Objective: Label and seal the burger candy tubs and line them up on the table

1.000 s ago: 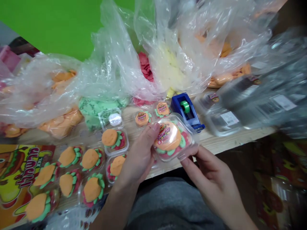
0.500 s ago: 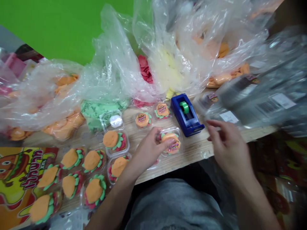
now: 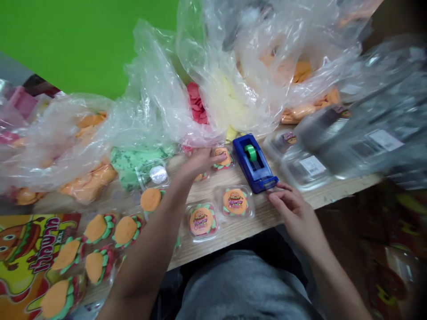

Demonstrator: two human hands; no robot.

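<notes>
My left hand [image 3: 204, 161] reaches over the table to a clear box with a gummy burger [image 3: 224, 161] at the back. Its thumb and fingers close on that box's left side. My right hand [image 3: 291, 205] is at the front end of the blue tape dispenser [image 3: 255, 164], fingertips pinched by its cutting edge. Whatever lies between them is too small to make out. A roll of green tape [image 3: 250, 153] sits in the dispenser. Two closed, labelled burger boxes stand between my arms, one nearer the dispenser [image 3: 236, 202] and one to its left [image 3: 202, 221].
Several unlabelled gummy burgers [image 3: 126, 229] stand at the left, beside a printed burger sheet [image 3: 23, 262]. An open clear box [image 3: 148, 171] lies behind my left forearm. Plastic bags of coloured gummy pieces [image 3: 160, 89] line the back. Stacked clear containers [image 3: 353, 133] lie at the right.
My left hand has let go of the labelled box near the dispenser and moved back to another. My right hand has moved left to the dispenser's front end.
</notes>
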